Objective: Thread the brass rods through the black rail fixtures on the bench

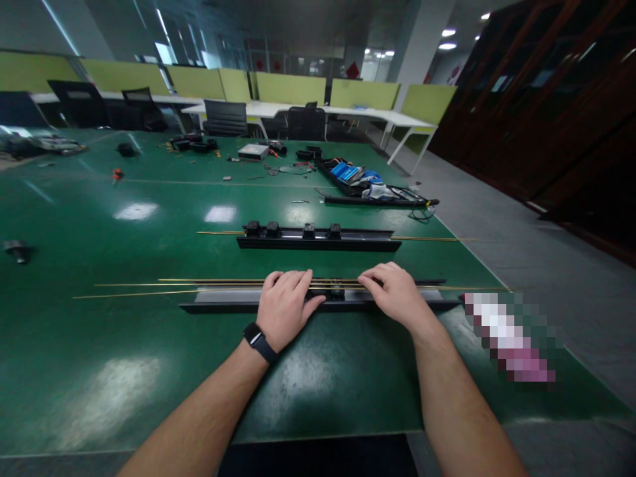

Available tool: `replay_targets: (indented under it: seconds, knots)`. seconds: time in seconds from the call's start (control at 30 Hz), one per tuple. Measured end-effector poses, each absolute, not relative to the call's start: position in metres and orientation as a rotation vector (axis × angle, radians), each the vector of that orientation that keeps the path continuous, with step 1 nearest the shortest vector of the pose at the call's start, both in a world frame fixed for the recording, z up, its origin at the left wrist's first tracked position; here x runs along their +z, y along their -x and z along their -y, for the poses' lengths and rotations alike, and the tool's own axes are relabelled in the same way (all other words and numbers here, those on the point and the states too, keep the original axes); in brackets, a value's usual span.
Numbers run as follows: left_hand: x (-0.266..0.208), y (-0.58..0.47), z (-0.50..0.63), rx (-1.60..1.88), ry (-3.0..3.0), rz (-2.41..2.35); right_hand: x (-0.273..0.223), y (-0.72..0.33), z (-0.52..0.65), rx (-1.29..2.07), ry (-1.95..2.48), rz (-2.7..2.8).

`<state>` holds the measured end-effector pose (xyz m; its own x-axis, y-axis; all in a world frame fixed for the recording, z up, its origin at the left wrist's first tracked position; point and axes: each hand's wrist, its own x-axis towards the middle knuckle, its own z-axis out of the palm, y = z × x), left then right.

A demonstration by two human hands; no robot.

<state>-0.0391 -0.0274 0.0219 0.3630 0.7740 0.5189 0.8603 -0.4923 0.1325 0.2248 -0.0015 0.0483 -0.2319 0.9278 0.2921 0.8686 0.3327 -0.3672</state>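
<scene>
A long black channel (233, 307) with a pale inner face lies crosswise in front of me on the green table. Several thin brass rods (126, 285) run along and above it, sticking out past its left end. My left hand (285, 305), with a dark watch on its wrist, curls over the rods and channel, its thumb apart on the near side. To its right my right hand (395, 291) is closed, thumb and fingers pinching at the rods. Between the hands a small black block (336, 289) sits in the channel, partly behind the rods. Both hands' fingertips are partly hidden.
Beyond my hands lies a second black channel (318, 244) with several small black blocks and brass rods. A long black tray (342, 187) holds blue packets. A blurred-out patch (511, 338) covers something at right. Loose parts and a white box (253, 152) lie farther back.
</scene>
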Motion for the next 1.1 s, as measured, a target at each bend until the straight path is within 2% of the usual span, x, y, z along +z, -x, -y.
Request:
replay_targets:
  seconds: [0.67,1.1]
  knots:
    - [0.0211,0.0401,0.0273,-0.769,2.458,1.489,0.0462,-0.2288,0.0017,0.253,1.558,2.137]
    - [0.0231,0.0401,0.0283,-0.763,2.46,1.495,0.0486,-0.2342,0.001,0.141,1.605,2.092]
